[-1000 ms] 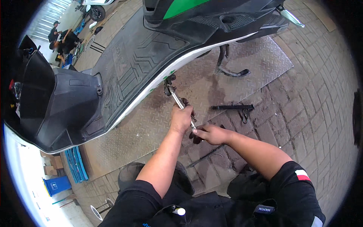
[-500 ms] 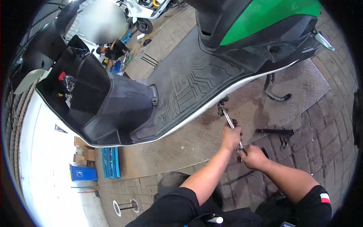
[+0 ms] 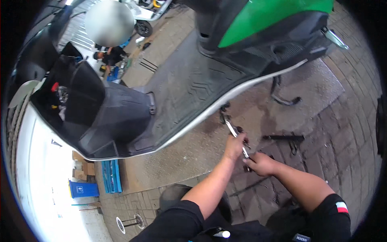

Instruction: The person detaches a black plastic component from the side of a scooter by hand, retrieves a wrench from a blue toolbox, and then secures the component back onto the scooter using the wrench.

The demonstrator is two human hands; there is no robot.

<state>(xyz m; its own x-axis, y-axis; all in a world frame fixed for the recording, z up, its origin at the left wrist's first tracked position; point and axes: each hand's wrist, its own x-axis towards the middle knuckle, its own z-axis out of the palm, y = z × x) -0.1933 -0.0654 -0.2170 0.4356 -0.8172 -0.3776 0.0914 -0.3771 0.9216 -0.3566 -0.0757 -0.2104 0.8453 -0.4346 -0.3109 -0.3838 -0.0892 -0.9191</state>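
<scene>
A long silver wrench (image 3: 231, 128) slants from a dark metal bracket (image 3: 223, 115) under the scooter's near edge down toward me. My left hand (image 3: 236, 146) is closed around the middle of its shaft. Lower down, the fingers of my right hand (image 3: 262, 164) grip the near end. The wrench's far tip meets the bracket, but its exact seat is too small to make out. Above stands the scooter, with its grey footboard (image 3: 193, 90), green side panel (image 3: 270, 20) and black front storage section (image 3: 82, 94).
Right of my hands a black bar-shaped part (image 3: 283, 137) lies on the paving. A kickstand (image 3: 284, 99) hangs over the metal plate (image 3: 161, 173). Far left are a blue toolbox (image 3: 111, 176), a blue bin (image 3: 84, 189) and cardboard boxes (image 3: 84, 167). Another person (image 3: 113, 56) crouches beyond the scooter.
The whole view has shifted, so the scooter and my hands appear slightly farther left. Both hands keep their hold on the wrench, whose tip stays at the bracket.
</scene>
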